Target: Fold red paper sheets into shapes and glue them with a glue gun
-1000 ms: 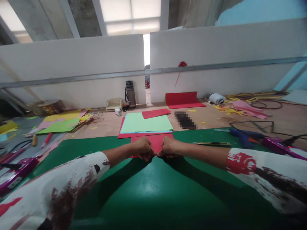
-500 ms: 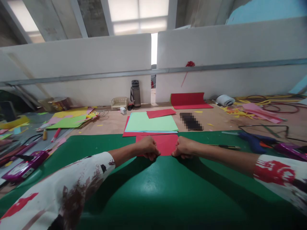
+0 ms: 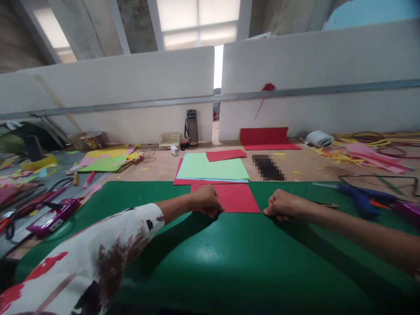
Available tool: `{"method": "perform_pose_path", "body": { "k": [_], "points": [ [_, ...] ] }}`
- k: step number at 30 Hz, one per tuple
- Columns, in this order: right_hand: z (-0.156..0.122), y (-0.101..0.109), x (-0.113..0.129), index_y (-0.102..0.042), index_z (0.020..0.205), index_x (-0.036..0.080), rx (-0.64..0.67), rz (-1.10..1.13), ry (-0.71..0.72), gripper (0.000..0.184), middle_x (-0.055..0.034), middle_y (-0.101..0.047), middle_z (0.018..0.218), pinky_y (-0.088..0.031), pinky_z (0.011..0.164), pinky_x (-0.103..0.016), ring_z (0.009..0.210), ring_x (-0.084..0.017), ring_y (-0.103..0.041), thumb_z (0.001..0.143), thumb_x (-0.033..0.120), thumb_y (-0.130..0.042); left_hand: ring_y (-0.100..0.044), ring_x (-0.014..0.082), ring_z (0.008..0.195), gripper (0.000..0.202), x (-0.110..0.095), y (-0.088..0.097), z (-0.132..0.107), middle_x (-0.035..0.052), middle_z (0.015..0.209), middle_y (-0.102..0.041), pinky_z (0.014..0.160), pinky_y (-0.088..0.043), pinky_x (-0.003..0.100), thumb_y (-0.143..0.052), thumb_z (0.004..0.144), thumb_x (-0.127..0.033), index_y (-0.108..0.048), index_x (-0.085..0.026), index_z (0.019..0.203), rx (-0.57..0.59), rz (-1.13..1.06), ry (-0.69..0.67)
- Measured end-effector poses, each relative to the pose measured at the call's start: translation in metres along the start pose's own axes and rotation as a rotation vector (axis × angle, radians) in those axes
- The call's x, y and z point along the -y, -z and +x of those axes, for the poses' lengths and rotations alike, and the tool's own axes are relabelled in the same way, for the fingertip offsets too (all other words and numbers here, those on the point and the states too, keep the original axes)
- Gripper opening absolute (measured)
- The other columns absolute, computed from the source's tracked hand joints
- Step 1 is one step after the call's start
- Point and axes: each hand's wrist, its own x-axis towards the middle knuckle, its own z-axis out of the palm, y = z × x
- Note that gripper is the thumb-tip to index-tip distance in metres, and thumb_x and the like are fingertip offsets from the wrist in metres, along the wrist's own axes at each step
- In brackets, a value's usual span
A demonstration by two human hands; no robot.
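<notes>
A red sheet of paper [image 3: 241,199] lies on the green mat [image 3: 210,253], its near edge toward me. My left hand [image 3: 207,202] is closed, fingers curled, with the thumb and fingertips at the near edge of that sheet. Just beyond the sheet's right end, my right hand [image 3: 282,205] is curled shut with its thumb tip down on the mat, apart from the paper. Nothing shows in its fingers. A stack of light green sheets [image 3: 215,168] lies behind, with blue and red sheets beneath and a red piece [image 3: 226,155] on top.
A folded red sheet [image 3: 269,139] stands against the white partition. A dark bottle [image 3: 192,129] is behind the stack. To the right lie a cutter knife [image 3: 328,204] and a blue and purple glue gun [image 3: 359,201]; on the left, a purple device [image 3: 54,217] with cables.
My right hand has slid right, off the end of the red paper, uncovering its right corner. The left hand stays at the near edge. The whole view has shifted slightly.
</notes>
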Motion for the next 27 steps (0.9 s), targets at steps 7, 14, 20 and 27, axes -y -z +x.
{"method": "perform_pose_path", "body": {
  "k": [7, 14, 20, 27],
  "points": [
    [-0.015, -0.004, 0.022, -0.056, 0.059, 0.019, -0.282, -0.227, 0.513, 0.02, -0.002, -0.06, 0.061, -0.031, 0.056, -0.026, 0.061, -0.015, -0.053, 0.078, 0.022, -0.05, -0.057, 0.0112, 0.039, 0.031, -0.008, -0.003, 0.003, -0.0014, 0.043, -0.057, 0.042, -0.045, 0.02, -0.073, 0.069, -0.03, -0.052, -0.016, 0.051, 0.01, 0.076, -0.066],
    [0.001, -0.031, 0.049, -0.061, 0.059, 0.017, -0.171, -0.261, 0.512, 0.017, -0.0007, -0.06, 0.059, -0.027, 0.049, -0.024, 0.058, -0.013, -0.052, 0.072, 0.029, -0.06, -0.05, 0.0119, 0.036, 0.039, -0.022, -0.006, 0.003, -0.0013, 0.039, -0.051, 0.041, -0.045, 0.025, -0.075, 0.066, -0.037, -0.05, -0.016, 0.046, -0.028, 0.206, -0.006],
    [0.002, -0.031, 0.045, -0.063, 0.065, 0.018, -0.19, -0.279, 0.507, 0.015, -0.002, -0.063, 0.066, -0.027, 0.051, -0.024, 0.062, -0.014, -0.055, 0.075, 0.03, -0.06, -0.046, 0.0082, 0.041, 0.036, -0.024, -0.006, -0.002, -0.0049, 0.045, -0.049, 0.044, -0.044, 0.022, -0.072, 0.073, -0.039, -0.053, -0.015, 0.053, -0.016, 0.263, 0.061],
    [-0.002, -0.033, 0.045, -0.065, 0.068, 0.018, -0.216, -0.298, 0.513, 0.014, -0.0036, -0.066, 0.07, -0.027, 0.052, -0.024, 0.064, -0.015, -0.056, 0.076, 0.029, -0.06, -0.061, 0.0143, 0.076, 0.024, -0.021, -0.004, 0.001, 0.0046, 0.096, -0.062, 0.065, -0.053, 0.03, -0.055, 0.091, -0.034, -0.059, -0.013, 0.103, 0.093, 0.287, 0.189]
  ]
}}
